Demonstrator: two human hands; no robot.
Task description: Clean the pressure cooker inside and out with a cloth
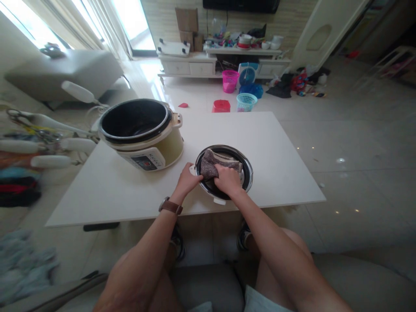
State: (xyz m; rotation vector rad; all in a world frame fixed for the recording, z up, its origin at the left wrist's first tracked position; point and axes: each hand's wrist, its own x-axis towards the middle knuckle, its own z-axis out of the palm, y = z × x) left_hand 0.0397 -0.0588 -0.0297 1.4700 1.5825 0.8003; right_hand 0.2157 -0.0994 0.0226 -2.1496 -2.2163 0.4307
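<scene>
An upturned pressure cooker lid (249, 175) lies on the white table, its dark inner side facing up. My left hand (187, 180) grips the lid's left rim, thumb on top, beside a small white tab. Inside the lid, my right hand (227, 178) presses a folded grey-brown cloth (209, 162) against the surface, fingers closed on it. To the left of the lid stands the electric pressure cooker (169, 147), lidless, with a dark inner pot (136, 121) and a control panel on its front.
The white table (276, 164) ends close to my knees. Beyond it stand a red bin (221, 105), a light-blue basket (247, 102) and a pink basket (230, 81). At left, a rack with white arms (78, 92) stands near the table's edge.
</scene>
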